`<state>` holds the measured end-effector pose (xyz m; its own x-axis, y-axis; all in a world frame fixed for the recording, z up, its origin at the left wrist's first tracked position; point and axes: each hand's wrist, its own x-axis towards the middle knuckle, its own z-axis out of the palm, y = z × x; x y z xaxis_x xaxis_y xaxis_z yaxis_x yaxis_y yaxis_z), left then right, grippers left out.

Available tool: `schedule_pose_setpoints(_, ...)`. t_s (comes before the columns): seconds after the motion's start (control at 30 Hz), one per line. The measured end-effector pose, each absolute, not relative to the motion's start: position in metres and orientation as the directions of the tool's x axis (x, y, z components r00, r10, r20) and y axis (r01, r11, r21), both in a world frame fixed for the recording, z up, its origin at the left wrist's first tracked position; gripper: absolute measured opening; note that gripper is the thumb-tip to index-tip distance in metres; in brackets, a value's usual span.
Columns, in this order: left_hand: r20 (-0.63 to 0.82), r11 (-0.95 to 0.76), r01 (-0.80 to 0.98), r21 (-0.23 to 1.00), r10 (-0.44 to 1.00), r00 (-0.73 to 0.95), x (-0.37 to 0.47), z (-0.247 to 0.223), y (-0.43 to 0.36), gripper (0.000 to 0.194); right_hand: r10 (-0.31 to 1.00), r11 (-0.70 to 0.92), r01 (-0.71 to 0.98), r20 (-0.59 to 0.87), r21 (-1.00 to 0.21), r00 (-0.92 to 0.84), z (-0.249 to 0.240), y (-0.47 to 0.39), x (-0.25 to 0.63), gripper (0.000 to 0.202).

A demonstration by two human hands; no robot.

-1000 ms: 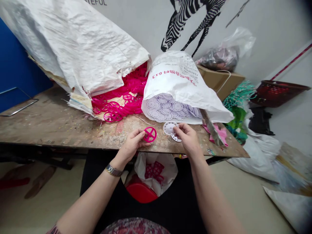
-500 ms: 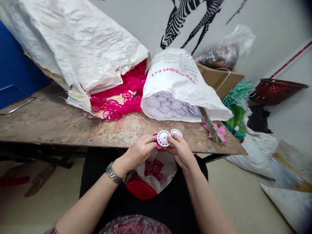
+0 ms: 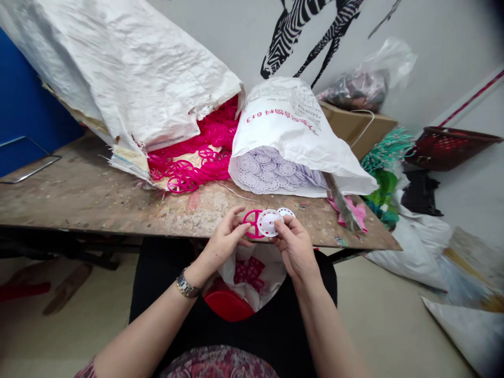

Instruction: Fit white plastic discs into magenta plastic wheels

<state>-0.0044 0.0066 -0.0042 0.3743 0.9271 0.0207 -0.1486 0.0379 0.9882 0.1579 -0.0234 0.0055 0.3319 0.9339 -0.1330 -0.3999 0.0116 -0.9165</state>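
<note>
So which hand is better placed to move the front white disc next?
Probably the right hand: its fingers grip the white disc by its edge. The left hand is occupied with the pink ring.

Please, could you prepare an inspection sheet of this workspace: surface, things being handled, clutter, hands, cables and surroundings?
Surface: worn brown wooden table, stained and speckled.
Things handled: round pink spoked plastic ring; round white slotted plastic disc, overlapping it in view, contact unclear; second white slotted disc, partly hidden.
Clutter: large white woven sack spilling pink rings; white printed sack of pale round discs; long narrow metal strip.
Hands: left hand holds the ring; right hand pinches the front disc.
Cables: electrical, nothing seen; thin white cord by the brown cardboard box.
Surroundings: dark-red plastic basket; black-and-white zebra picture on the pale wall.
</note>
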Motion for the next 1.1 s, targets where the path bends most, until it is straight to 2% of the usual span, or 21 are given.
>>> schedule_pose_setpoints(0.03, -0.051, 0.139, -0.175, 0.975, 0.901, 0.431, -0.004, -0.002, 0.006, 0.048, 0.933, 0.022, -0.384, -0.119, -0.923, 0.339, 0.004, -0.024, 0.158, 0.035)
schedule_pose_setpoints(0.1, -0.106, 0.233, -0.201, 0.951, 0.861, 0.497, -0.002, 0.0, 0.005, 0.045, 0.932, 0.047, -0.335, -0.08, -0.941, 0.354, 0.0, -0.025, 0.157, 0.033)
schedule_pose_setpoints(0.3, -0.079, 0.199, -0.195, 0.96, 0.866, 0.494, 0.0, 0.002, 0.002, 0.037, 0.926, 0.141, -0.022, 0.124, -0.99, 0.357, -0.006, -0.032, 0.155, 0.022)
schedule_pose_setpoints(0.4, -0.053, 0.161, -0.175, 0.971, 0.866, 0.497, 0.0, 0.001, 0.001, 0.035, 0.933, 0.151, 0.072, 0.166, -0.986, 0.32, -0.002, -0.036, 0.153, 0.022)
schedule_pose_setpoints(0.67, 0.017, 0.075, -0.157, 0.985, 0.855, 0.518, -0.001, -0.007, 0.0, 0.029, 0.973, 0.104, 0.13, 0.128, -0.986, 0.19, 0.005, -0.041, 0.161, 0.023)
schedule_pose_setpoints(0.77, 0.024, 0.06, -0.14, 0.988, 0.846, 0.533, -0.001, -0.006, -0.001, 0.029, 0.971, 0.1, 0.142, 0.128, -0.985, 0.2, 0.006, -0.044, 0.162, 0.02)
schedule_pose_setpoints(0.97, 0.111, -0.116, -0.023, 0.993, 0.842, 0.527, 0.001, -0.003, -0.005, 0.024, 0.954, 0.111, 0.216, 0.165, -0.97, 0.249, 0.008, -0.051, 0.159, 0.01)
schedule_pose_setpoints(1.1, 0.11, -0.13, 0.004, 0.991, 0.852, 0.512, 0.004, -0.001, -0.007, 0.022, 0.943, 0.103, 0.211, 0.163, -0.972, 0.291, 0.005, -0.049, 0.158, 0.008)
